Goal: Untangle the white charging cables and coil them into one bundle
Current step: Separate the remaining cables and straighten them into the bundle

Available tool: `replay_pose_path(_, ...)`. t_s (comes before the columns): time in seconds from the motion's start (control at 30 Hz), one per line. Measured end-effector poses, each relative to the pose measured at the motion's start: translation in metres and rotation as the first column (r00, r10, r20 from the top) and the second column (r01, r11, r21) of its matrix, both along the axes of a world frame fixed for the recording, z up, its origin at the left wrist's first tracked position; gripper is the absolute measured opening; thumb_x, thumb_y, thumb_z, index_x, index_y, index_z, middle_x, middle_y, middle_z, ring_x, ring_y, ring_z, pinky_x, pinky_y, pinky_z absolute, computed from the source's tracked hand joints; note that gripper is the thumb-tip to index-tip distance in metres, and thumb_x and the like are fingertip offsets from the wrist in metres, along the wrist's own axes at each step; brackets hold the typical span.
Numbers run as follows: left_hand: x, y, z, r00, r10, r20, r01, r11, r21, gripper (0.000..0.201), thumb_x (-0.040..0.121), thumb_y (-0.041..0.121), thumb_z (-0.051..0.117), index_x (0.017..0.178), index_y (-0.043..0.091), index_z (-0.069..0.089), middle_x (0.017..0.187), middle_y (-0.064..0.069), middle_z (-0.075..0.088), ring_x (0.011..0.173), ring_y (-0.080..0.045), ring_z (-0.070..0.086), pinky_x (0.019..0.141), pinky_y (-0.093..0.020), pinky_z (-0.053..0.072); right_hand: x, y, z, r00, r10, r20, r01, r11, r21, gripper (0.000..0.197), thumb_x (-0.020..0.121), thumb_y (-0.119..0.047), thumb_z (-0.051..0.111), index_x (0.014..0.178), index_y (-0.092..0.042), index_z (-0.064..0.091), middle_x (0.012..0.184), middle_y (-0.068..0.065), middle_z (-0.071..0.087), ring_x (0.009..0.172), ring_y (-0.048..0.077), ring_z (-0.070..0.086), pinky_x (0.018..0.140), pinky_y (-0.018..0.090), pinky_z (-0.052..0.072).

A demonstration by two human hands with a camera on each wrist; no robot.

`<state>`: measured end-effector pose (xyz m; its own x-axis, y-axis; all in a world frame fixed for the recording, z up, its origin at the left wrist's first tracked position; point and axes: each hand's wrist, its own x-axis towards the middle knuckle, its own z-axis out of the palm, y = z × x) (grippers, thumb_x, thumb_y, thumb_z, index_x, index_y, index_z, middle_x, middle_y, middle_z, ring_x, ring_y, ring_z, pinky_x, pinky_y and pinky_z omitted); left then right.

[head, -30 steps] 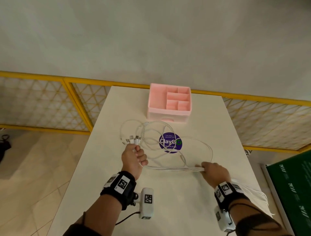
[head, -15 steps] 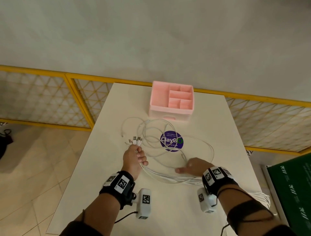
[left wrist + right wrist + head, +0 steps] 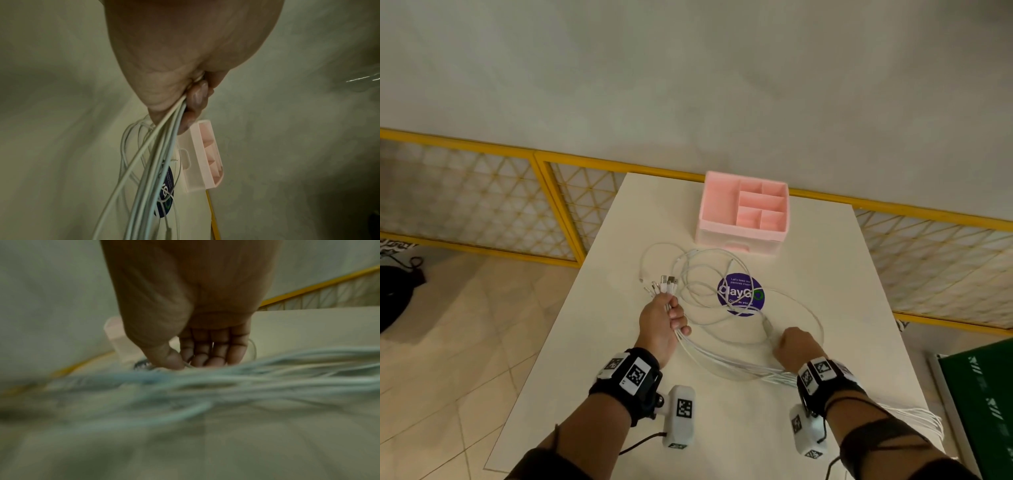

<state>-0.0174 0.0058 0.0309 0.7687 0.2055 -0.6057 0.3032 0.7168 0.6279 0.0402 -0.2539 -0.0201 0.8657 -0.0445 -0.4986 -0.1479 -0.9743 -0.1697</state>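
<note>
Several white charging cables (image 3: pixel 709 274) lie in loose loops on the white table (image 3: pixel 825 274). My left hand (image 3: pixel 671 317) grips a bunch of them just below their plugs (image 3: pixel 666 285), which stick out past the fist; in the left wrist view the strands (image 3: pixel 156 154) leave the curled fingers (image 3: pixel 197 97). The held strands (image 3: pixel 732 368) run right under my right wrist and hang over the table's right edge (image 3: pixel 924 421). My right hand (image 3: pixel 787 346) sits near the sticker, thumb and fingers (image 3: pixel 170 360) pinching a thin cable (image 3: pixel 188 364) by its plug end (image 3: pixel 767 325).
A pink compartment organizer (image 3: pixel 736 240) stands at the table's far end, behind the loops. A purple round sticker (image 3: pixel 740 294) lies under the cables. A yellow-framed lattice railing (image 3: pixel 551 161) runs behind the table; a green board (image 3: pixel 983 394) stands to the right.
My right hand let go of the bundle's right end, moved left and forward, and now pinches a loose cable near the sticker. The stretched strands have slackened. The left hand kept its grip.
</note>
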Motion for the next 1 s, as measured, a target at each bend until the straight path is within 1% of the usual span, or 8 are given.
replay_pose_path(0.1, 0.006, -0.001, -0.001, 1.000, -0.003, 0.003, 0.003, 1.000, 0.021, 0.030, 0.100, 0.013, 0.040, 0.071, 0.016, 0.045, 0.052, 0.004, 0.033, 0.041, -0.011, 0.029, 0.053, -0.029, 0.031, 0.013, 0.013, 0.029, 0.974, -0.161, 0.162, 0.113, 0.956, 0.270, 0.017, 0.089, -0.025, 0.056, 0.091, -0.009, 0.060, 0.092, 0.009, 0.065, 0.092, 0.034, 0.063, 0.074, 0.032, 0.046)
replay_pose_path(0.27, 0.015, -0.012, -0.001, 1.000, -0.020, -0.004, 0.020, 0.997, 0.068, 0.030, 0.102, 0.012, 0.039, 0.072, 0.017, 0.045, 0.049, 0.006, 0.034, 0.040, -0.009, 0.029, 0.052, -0.029, 0.031, 0.026, 0.047, 0.084, 0.857, -0.401, 0.323, 0.142, 0.787, 0.600, 0.019, 0.097, -0.023, 0.048, 0.096, -0.007, 0.060, 0.094, 0.011, 0.065, 0.085, 0.032, 0.059, 0.069, 0.030, 0.040)
replay_pose_path(0.37, 0.018, -0.015, 0.001, 1.000, -0.021, -0.002, 0.021, 0.997, 0.081, 0.029, 0.101, 0.012, 0.040, 0.073, 0.017, 0.046, 0.050, 0.006, 0.034, 0.040, -0.010, 0.029, 0.052, -0.030, 0.030, 0.027, 0.063, 0.100, 0.899, -0.295, 0.324, 0.073, 0.830, 0.553, 0.021, 0.091, -0.025, 0.052, 0.079, -0.010, 0.059, 0.079, 0.007, 0.064, 0.077, 0.030, 0.059, 0.063, 0.030, 0.040)
replay_pose_path(0.47, 0.019, -0.014, 0.005, 1.000, -0.027, 0.008, 0.026, 0.996, 0.086, 0.028, 0.101, 0.012, 0.041, 0.074, 0.016, 0.047, 0.051, 0.005, 0.034, 0.041, -0.010, 0.030, 0.052, -0.030, 0.031, 0.025, 0.072, 0.105, 0.967, -0.065, 0.247, -0.015, 0.952, 0.306, 0.021, 0.079, -0.032, 0.055, 0.071, -0.013, 0.054, 0.075, 0.006, 0.061, 0.074, 0.028, 0.062, 0.061, 0.028, 0.043)
replay_pose_path(0.6, 0.018, -0.012, 0.007, 0.998, -0.048, 0.027, 0.046, 0.995, 0.087, 0.027, 0.101, 0.013, 0.042, 0.076, 0.015, 0.048, 0.053, 0.004, 0.035, 0.043, -0.011, 0.031, 0.054, -0.030, 0.032, 0.024, 0.078, 0.118, 0.962, -0.083, 0.259, 0.004, 0.957, 0.291, 0.021, 0.074, -0.030, 0.052, 0.063, -0.014, 0.046, 0.068, 0.002, 0.053, 0.064, 0.026, 0.051, 0.059, 0.027, 0.038)
replay_pose_path(0.7, 0.017, -0.013, 0.007, 0.996, -0.081, 0.040, 0.077, 0.994, 0.083, 0.028, 0.104, 0.017, 0.042, 0.077, 0.013, 0.050, 0.053, 0.004, 0.036, 0.044, -0.011, 0.032, 0.054, -0.030, 0.032, 0.022, 0.085, 0.126, 0.919, -0.199, 0.340, -0.001, 0.862, 0.507, 0.025, 0.081, -0.024, 0.053, 0.060, -0.013, 0.045, 0.059, 0.001, 0.049, 0.058, 0.024, 0.045, 0.055, 0.029, 0.035)
replay_pose_path(0.87, 0.015, -0.015, 0.012, 0.988, -0.118, 0.102, 0.111, 0.991, 0.076, 0.028, 0.106, 0.019, 0.040, 0.083, 0.010, 0.054, 0.056, 0.004, 0.039, 0.045, -0.011, 0.034, 0.053, -0.029, 0.034, 0.010, 0.104, 0.115, 0.912, -0.251, 0.325, -0.133, 0.568, 0.812, 0.016, 0.096, -0.019, 0.055, 0.080, -0.014, 0.054, 0.061, -0.009, 0.053, 0.054, 0.008, 0.048, 0.057, 0.029, 0.041)
replay_pose_path(1.0, 0.015, -0.020, 0.019, 0.979, -0.126, 0.162, 0.110, 0.988, 0.105, 0.028, 0.107, 0.020, 0.040, 0.086, 0.008, 0.056, 0.061, 0.000, 0.041, 0.050, -0.012, 0.036, 0.053, -0.029, 0.036, -0.011, 0.123, 0.097, 0.956, -0.152, 0.251, -0.135, 0.532, 0.836, 0.013, 0.097, -0.015, 0.056, 0.087, -0.007, 0.056, 0.069, 0.001, 0.062, 0.060, 0.012, 0.057, 0.063, 0.034, 0.049)
